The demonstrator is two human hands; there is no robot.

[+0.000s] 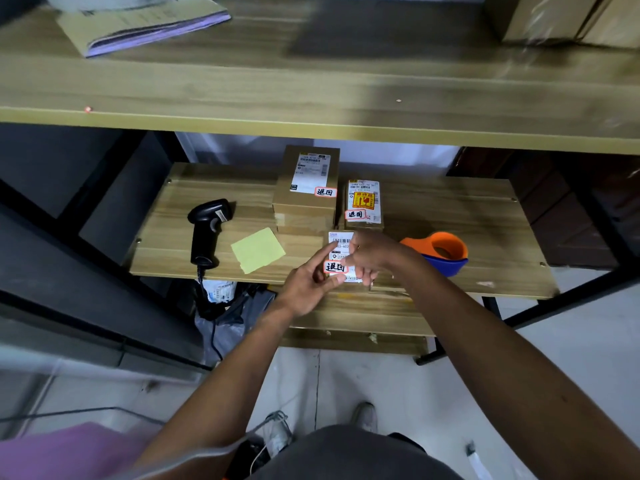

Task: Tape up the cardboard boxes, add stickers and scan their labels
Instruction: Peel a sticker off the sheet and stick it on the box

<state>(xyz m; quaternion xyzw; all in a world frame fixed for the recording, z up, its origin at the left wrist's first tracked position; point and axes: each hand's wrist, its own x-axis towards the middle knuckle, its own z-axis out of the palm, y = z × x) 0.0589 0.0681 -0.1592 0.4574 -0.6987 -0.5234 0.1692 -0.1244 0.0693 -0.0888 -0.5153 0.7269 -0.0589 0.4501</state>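
A small cardboard box [384, 285] lies at the front of the lower shelf [450, 216], mostly hidden under my hands. Its white shipping label [341, 241] carries a red-bordered sticker [335, 267]. My left hand [306, 287] touches the label, with index finger and thumb spread on either side of the sticker. My right hand [370, 254] lies over the box's right side, fingers curled around its edge. Behind stand two more labelled boxes, a larger one [308, 206] and a narrow one [363, 202], each with the same sticker.
A black barcode scanner [206, 230] lies at the shelf's left, its cable hanging down. A yellow backing sheet [258, 250] is beside it. An orange and blue tape dispenser [441, 252] sits to the right. A wide upper shelf [311, 95] overhangs.
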